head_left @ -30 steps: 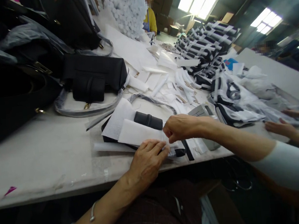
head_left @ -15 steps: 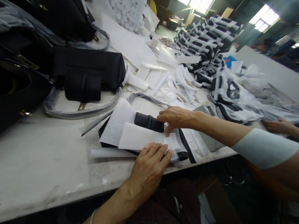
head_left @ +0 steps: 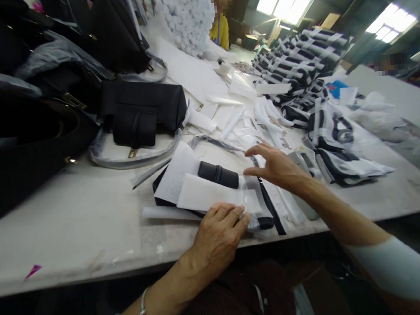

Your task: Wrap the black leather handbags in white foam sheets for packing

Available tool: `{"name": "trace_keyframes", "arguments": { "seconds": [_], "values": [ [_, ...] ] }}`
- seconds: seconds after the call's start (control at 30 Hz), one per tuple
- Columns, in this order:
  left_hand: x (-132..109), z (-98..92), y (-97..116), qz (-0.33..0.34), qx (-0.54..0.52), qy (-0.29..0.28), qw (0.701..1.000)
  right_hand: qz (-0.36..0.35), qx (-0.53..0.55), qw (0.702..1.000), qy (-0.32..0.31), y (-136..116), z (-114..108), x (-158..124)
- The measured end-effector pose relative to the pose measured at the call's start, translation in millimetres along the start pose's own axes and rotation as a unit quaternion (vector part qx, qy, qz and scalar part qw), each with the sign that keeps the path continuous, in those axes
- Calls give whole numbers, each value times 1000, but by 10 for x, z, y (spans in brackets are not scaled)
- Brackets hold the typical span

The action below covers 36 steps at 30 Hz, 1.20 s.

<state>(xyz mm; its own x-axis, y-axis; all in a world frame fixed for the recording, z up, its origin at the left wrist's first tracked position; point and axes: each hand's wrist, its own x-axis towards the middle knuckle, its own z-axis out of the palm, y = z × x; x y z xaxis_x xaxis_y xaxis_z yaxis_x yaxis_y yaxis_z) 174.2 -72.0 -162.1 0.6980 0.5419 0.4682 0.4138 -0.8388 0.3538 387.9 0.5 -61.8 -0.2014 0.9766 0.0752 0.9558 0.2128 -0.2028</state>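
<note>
Head view: my left hand [head_left: 220, 228], flat, pins the white sheet [head_left: 202, 195] at the table [head_left: 71, 225] edge. My right hand [head_left: 276, 167] hovers open, empty, beside the black roll [head_left: 218, 174]; I judge wrapping needs a pinch next.

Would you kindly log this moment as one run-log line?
left hand: resting on white sheet | right hand: open, hovering beside black roll | surface: table
</note>
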Motion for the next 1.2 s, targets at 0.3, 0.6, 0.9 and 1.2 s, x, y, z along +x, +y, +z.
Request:
{"name": "trace_keyframes", "arguments": {
  "seconds": [0.3,0.6,0.9,1.2],
  "values": [
    [-124,-255,-162,87,-10,50,995,-72,126,972,183,-826,874,-941],
    [-227,-969,-774,-36,42,27,998,-142,94,976,132,-384,670,-808],
    [-457,-838,-602,-71,-49,26,996,-212,94,962,144,-874,753,-687],
    [-681,-687,-471,-45,68,33,996,-200,46,962,179,-960,1092,-765]
  ]
}}
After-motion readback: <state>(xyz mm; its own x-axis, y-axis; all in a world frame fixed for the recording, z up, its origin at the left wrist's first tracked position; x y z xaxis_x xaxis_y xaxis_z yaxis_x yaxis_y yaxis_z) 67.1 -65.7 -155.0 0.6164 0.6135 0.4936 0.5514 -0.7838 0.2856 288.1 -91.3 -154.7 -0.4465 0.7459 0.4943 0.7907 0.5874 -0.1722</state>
